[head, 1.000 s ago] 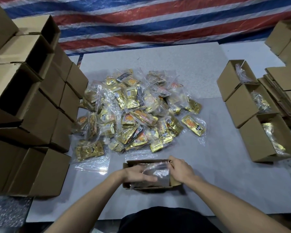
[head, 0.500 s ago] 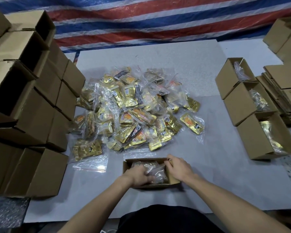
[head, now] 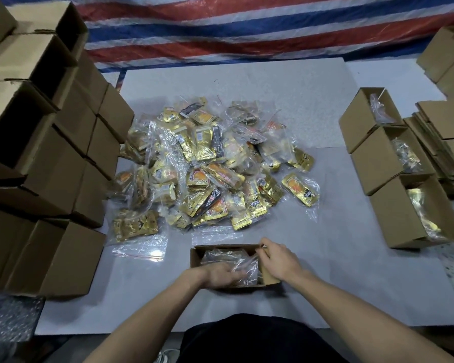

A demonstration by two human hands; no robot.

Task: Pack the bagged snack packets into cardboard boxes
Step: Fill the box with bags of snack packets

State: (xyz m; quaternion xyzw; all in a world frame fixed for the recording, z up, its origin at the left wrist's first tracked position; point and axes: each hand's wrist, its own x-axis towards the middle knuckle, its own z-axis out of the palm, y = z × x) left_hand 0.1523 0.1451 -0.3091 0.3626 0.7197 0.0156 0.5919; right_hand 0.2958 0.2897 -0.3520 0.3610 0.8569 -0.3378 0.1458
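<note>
Now that the bagged packet (head: pixel 224 255) has sunk into the box (head: pixel 195 259), the left hand (head: pixel 220 275) grips it and the right hand (head: pixel 278 262) pinches its edge.

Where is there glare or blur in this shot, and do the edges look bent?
Head view: glare glints off the pile of bagged packets; the left hand on the clear bag in the open box looks motion-smeared; the wide-angle lens bows the stacked boxes at left.

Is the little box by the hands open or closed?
Open. The box has no cover on top, a clear bag lies inside, the left hand is on it and the right hand pinches its edge.
</note>
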